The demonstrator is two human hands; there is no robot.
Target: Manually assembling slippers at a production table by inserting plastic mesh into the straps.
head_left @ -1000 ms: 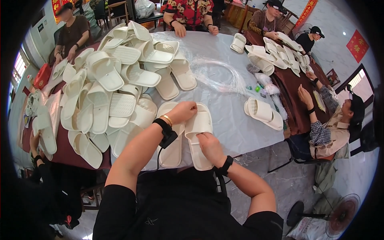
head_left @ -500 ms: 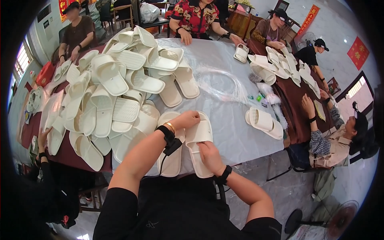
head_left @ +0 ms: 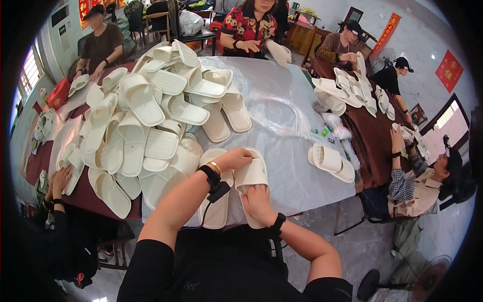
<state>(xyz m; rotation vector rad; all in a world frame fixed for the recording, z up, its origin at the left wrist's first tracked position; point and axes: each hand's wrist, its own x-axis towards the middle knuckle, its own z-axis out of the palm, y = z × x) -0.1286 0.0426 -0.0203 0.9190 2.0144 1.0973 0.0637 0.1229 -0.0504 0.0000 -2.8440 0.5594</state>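
A pale, wrinkled plastic sheet (head_left: 297, 176) covers the table above marbled floor (head_left: 319, 224). Lower centre, a smooth cream slipper (head_left: 253, 176) lies flat; the person's left hand (head_left: 235, 160) curls at its strap's front, the right hand (head_left: 258, 205), half-curled, behind. Fingertips are hidden, so neither grip can be told. Dimpled slippers (head_left: 143, 103) heap left.

Black short-sleeved shirt (head_left: 221, 267) — gold bangle (head_left: 216, 167), black wristbands (head_left: 277, 223) — black box (head_left: 219, 192), thin cable (head_left: 204, 214).

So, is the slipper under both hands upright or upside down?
Upright: the cream open-toed slipper shows its strap on top, left hand at its front, right hand at its rear.
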